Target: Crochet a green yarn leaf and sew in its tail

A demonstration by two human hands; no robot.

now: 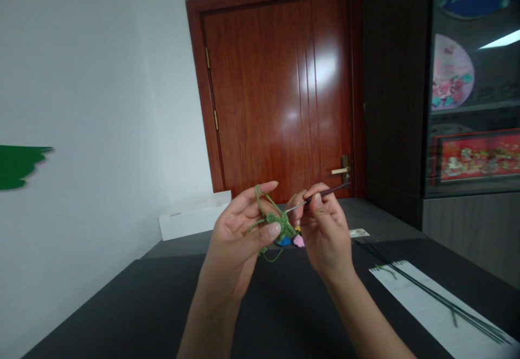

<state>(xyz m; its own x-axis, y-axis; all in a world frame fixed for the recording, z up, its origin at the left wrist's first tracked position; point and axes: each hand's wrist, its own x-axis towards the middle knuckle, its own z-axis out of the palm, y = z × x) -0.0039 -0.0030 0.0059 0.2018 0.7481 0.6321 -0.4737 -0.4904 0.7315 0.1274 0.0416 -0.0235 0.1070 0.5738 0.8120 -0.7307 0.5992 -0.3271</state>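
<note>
Between the thumb and fingers of my left hand (244, 234) is a small green crochet piece (280, 222). Green yarn (260, 199) loops over the raised index finger of that hand, and a strand hangs below the piece. My right hand (327, 229) grips a crochet hook (331, 190) by its dark handle, with the metal shaft pointing left. The hook's tip meets the upper edge of the green piece; whether it is inside a stitch is too small to tell. Behind the hands, a blue item (284, 241) and a pink item (299, 241) lie on the table, partly hidden.
The dark table (162, 305) spreads before me. At right, thin dark green stems (442, 299) lie across a white paper sheet (410, 288) with green scraps. A long white box (195, 218) stands at the back left. Beyond are a wooden door (268, 88) and a glass-fronted cabinet (475, 115).
</note>
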